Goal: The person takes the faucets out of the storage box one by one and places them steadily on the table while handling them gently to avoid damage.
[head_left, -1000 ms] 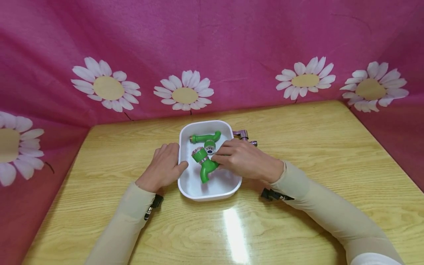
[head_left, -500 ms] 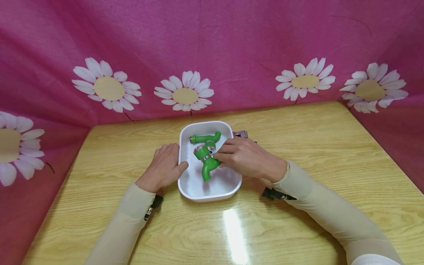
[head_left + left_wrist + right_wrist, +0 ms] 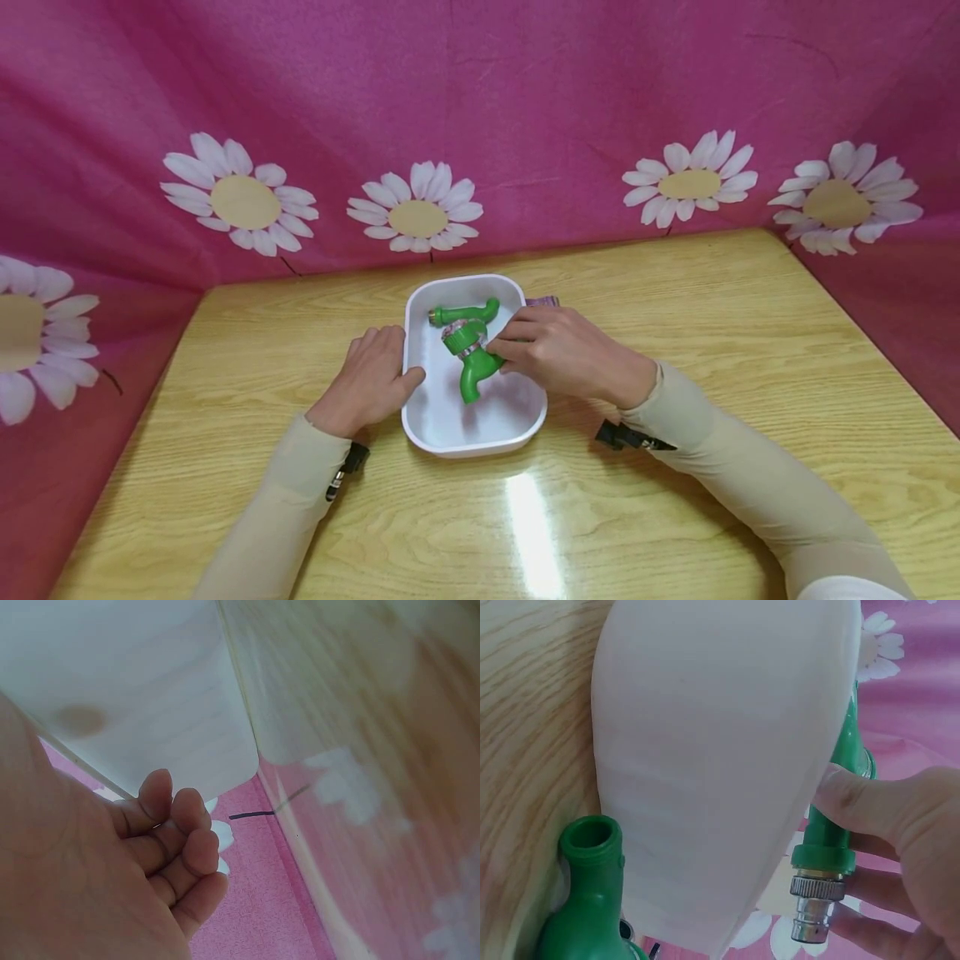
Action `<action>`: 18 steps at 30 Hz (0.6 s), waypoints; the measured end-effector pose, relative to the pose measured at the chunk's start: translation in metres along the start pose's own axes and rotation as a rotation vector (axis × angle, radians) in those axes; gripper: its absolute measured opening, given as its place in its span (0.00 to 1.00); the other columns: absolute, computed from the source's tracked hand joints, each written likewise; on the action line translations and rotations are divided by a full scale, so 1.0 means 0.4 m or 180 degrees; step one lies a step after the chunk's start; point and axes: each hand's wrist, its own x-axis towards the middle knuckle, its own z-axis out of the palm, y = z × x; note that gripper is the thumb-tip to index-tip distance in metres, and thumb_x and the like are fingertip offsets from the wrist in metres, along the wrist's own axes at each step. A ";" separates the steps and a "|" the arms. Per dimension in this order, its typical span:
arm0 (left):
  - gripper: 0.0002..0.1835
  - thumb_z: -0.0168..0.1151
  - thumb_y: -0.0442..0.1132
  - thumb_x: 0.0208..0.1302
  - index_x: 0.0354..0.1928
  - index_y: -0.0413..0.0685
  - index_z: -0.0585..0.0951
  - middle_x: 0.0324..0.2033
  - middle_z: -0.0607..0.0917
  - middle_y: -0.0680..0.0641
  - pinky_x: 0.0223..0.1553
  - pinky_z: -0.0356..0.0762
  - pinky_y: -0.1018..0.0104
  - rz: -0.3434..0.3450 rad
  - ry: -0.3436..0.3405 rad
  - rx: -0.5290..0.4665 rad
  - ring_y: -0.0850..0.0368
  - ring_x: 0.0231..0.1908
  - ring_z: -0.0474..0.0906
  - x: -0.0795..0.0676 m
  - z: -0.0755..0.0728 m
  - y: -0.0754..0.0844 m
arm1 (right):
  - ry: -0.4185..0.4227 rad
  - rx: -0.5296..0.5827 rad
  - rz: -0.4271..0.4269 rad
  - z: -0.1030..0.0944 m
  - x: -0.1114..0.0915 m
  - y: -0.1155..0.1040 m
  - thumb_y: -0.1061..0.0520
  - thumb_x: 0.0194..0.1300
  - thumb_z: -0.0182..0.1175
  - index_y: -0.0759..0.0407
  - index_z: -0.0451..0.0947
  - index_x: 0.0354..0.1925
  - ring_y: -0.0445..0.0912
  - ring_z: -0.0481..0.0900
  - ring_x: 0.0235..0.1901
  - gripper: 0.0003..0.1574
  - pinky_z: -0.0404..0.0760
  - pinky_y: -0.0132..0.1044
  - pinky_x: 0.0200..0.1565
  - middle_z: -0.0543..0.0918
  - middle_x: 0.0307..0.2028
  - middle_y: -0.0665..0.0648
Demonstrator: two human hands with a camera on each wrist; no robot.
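A white plastic tub [image 3: 438, 421] stands on the table. My left hand [image 3: 366, 385] holds its left rim, thumb over the edge and fingers outside; in the left wrist view those fingers are bent beside the tub wall. Over the tub, my right hand [image 3: 566, 354] pinches a green water tap [image 3: 472, 377] between thumb and fingers. Its ridged knob points up and left, its spout down. A metal hose connector [image 3: 817, 907] on this tap's inlet shows in the right wrist view. Another green tap [image 3: 461, 312] lies at the tub's back, its knob partly hidden behind the held one.
Outside the tub on the right, a further green tap [image 3: 589, 900] sits on the table, close to the wall. A purplish lever handle [image 3: 542, 302] peeks out behind my right hand. Pink cloth with white daisies [image 3: 416, 217] hangs behind the wooden table [image 3: 712, 333].
My right hand has shifted slightly right and away from me with the tap, so its knob now covers more of the tap lying behind. The left hand has stayed on the rim.
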 end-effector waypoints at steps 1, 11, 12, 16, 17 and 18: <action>0.21 0.54 0.50 0.66 0.50 0.39 0.71 0.37 0.74 0.44 0.49 0.60 0.56 0.0005 0.0004 -0.0005 0.47 0.45 0.66 0.000 0.000 0.000 | 0.0007 0.0005 0.0001 0.000 0.000 0.001 0.51 0.54 0.78 0.51 0.90 0.48 0.45 0.87 0.44 0.22 0.85 0.40 0.52 0.92 0.43 0.47; 0.20 0.54 0.48 0.65 0.50 0.38 0.72 0.37 0.74 0.44 0.48 0.60 0.56 0.0007 0.0042 -0.0011 0.47 0.44 0.66 0.001 0.001 0.001 | 0.0004 -0.0021 0.0034 -0.012 0.003 0.005 0.52 0.53 0.79 0.52 0.90 0.46 0.45 0.86 0.42 0.20 0.84 0.39 0.50 0.92 0.41 0.47; 0.20 0.54 0.48 0.65 0.50 0.38 0.72 0.37 0.74 0.44 0.48 0.60 0.56 0.0000 0.0041 -0.0011 0.47 0.44 0.66 0.001 0.001 0.000 | 0.0002 -0.0031 0.0040 -0.013 0.003 0.005 0.52 0.52 0.79 0.52 0.90 0.45 0.45 0.86 0.42 0.20 0.84 0.40 0.49 0.92 0.41 0.47; 0.21 0.54 0.48 0.65 0.50 0.38 0.72 0.37 0.75 0.44 0.48 0.60 0.56 0.0002 0.0040 -0.0009 0.47 0.43 0.66 -0.001 0.001 0.001 | -0.0034 -0.0036 0.0058 -0.017 0.001 0.007 0.52 0.52 0.80 0.52 0.90 0.46 0.46 0.86 0.43 0.21 0.85 0.40 0.50 0.92 0.41 0.48; 0.21 0.54 0.48 0.66 0.50 0.38 0.72 0.37 0.75 0.44 0.48 0.60 0.56 0.0002 0.0036 -0.0011 0.47 0.43 0.66 -0.001 0.001 0.001 | -0.0041 -0.0032 0.0057 -0.018 0.001 0.007 0.52 0.52 0.80 0.52 0.90 0.46 0.46 0.87 0.43 0.21 0.85 0.40 0.50 0.92 0.42 0.48; 0.21 0.54 0.49 0.66 0.50 0.38 0.72 0.37 0.75 0.44 0.48 0.60 0.56 0.0001 0.0036 -0.0011 0.47 0.43 0.66 -0.001 0.001 0.001 | -0.0043 -0.0030 0.0053 -0.018 0.001 0.007 0.52 0.52 0.80 0.52 0.90 0.46 0.46 0.87 0.43 0.21 0.85 0.41 0.50 0.92 0.42 0.48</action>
